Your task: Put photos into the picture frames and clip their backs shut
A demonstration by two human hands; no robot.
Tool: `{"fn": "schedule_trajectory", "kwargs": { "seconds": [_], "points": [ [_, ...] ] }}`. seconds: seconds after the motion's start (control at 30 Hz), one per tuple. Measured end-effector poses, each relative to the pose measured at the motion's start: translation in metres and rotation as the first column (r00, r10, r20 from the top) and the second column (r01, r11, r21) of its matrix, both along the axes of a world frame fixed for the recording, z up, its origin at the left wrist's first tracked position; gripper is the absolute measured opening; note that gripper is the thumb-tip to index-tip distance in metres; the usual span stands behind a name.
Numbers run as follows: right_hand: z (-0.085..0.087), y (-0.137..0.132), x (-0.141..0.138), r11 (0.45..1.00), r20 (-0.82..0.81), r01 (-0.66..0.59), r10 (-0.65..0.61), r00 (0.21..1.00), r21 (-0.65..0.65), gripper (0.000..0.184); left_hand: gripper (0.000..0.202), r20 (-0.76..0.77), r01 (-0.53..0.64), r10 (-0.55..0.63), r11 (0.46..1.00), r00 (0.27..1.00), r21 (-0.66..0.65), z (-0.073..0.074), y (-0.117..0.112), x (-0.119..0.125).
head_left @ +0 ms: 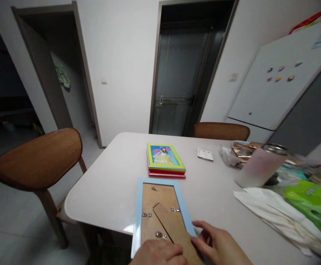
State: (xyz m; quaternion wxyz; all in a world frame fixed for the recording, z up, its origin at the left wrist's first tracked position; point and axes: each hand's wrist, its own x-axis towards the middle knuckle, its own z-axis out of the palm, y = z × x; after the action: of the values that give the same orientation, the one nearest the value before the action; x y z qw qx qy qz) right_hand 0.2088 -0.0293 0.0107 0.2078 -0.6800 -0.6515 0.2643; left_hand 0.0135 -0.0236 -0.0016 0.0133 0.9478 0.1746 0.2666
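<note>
A light blue picture frame [138,206] lies face down on the white table [113,176], its brown backing board and stand [168,224] facing up with small metal clips. My left hand [160,254] rests on the near end of the backing, fingers curled and pressed flat. Beside it, my right hand [218,244] touches the frame's right edge and the stand, with the fingers bent together. Farther back sits a stack of two frames, a green one [164,156] with a picture on top of a red one [167,173].
A frosted jar [260,165] with a metal lid, white cloth [276,217], a green bag [315,206] and packets clutter the right side. A small card [205,154] lies mid-table. Wooden chairs stand at left [38,158] and behind [221,130]. A white fridge [282,84] is right.
</note>
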Motion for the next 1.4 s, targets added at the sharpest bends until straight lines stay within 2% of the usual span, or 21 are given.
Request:
{"fn": "schedule_trajectory", "kwargs": {
  "seconds": [0.07,0.1,0.17,0.23,0.27,0.33,0.43,0.53,0.63,0.77,0.9,1.07,1.23,1.3,1.4],
  "points": [
    [0.009,0.011,-0.003,0.993,0.115,-0.042,0.029,0.993,0.114,0.036,0.016,0.046,0.039,-0.034,0.992,0.998,-0.122,0.007,0.003,-0.008],
    [0.012,0.018,-0.006,0.983,0.164,-0.069,0.041,0.986,0.170,0.035,0.017,0.080,0.019,-0.004,0.981,0.997,-0.192,0.010,0.006,-0.014],
    [0.015,0.032,-0.014,0.964,0.245,-0.132,0.073,0.967,0.231,0.033,0.029,0.127,-0.141,0.193,0.932,0.973,-0.335,0.013,0.015,-0.026],
    [0.011,0.045,-0.022,0.961,0.307,-0.157,0.082,0.948,0.229,0.029,0.043,0.122,-0.340,0.433,0.827,0.893,-0.448,0.009,0.028,-0.038],
    [0.009,0.050,-0.025,0.962,0.329,-0.159,0.079,0.941,0.223,0.026,0.048,0.115,-0.395,0.505,0.779,0.855,-0.487,0.006,0.034,-0.043],
    [0.003,0.056,-0.028,0.962,0.357,-0.159,0.071,0.931,0.223,0.024,0.054,0.120,-0.403,0.544,0.736,0.831,-0.543,-0.003,0.044,-0.050],
    [-0.001,0.058,-0.027,0.957,0.376,-0.158,0.057,0.925,0.242,0.024,0.058,0.149,-0.364,0.534,0.729,0.832,-0.580,-0.012,0.050,-0.052],
    [0.002,0.053,-0.032,0.944,0.391,-0.168,0.047,0.919,0.282,0.024,0.059,0.164,-0.357,0.539,0.726,0.826,-0.587,-0.013,0.048,-0.051],
    [0.007,0.048,-0.054,0.905,0.347,-0.260,0.137,0.928,0.338,0.022,0.059,0.180,-0.355,0.539,0.735,0.823,-0.579,-0.013,0.047,-0.051],
    [0.012,0.047,-0.095,0.868,0.293,-0.410,0.330,0.897,0.281,0.016,0.057,0.197,-0.361,0.546,0.743,0.814,-0.564,-0.017,0.047,-0.052],
    [0.010,0.052,-0.115,0.886,0.311,-0.373,0.285,0.907,0.275,0.014,0.056,0.215,-0.366,0.553,0.749,0.805,-0.552,-0.019,0.047,-0.052],
    [0.004,0.069,-0.103,0.896,0.237,-0.331,0.267,0.934,0.294,0.014,0.061,0.199,-0.368,0.561,0.731,0.804,-0.575,-0.019,0.045,-0.052],
    [0.008,0.097,-0.081,0.916,0.200,-0.256,0.201,0.959,0.308,0.027,0.063,0.209,-0.347,0.550,0.732,0.808,-0.586,-0.017,0.049,-0.052],
    [0.012,0.095,-0.074,0.916,0.164,-0.267,0.226,0.960,0.300,0.027,0.062,0.208,-0.343,0.552,0.727,0.808,-0.595,-0.016,0.050,-0.052],
    [0.019,0.071,-0.068,0.892,0.086,-0.357,0.347,0.934,0.278,0.024,0.062,0.209,-0.333,0.552,0.718,0.807,-0.611,-0.015,0.050,-0.052]
  ]
}}
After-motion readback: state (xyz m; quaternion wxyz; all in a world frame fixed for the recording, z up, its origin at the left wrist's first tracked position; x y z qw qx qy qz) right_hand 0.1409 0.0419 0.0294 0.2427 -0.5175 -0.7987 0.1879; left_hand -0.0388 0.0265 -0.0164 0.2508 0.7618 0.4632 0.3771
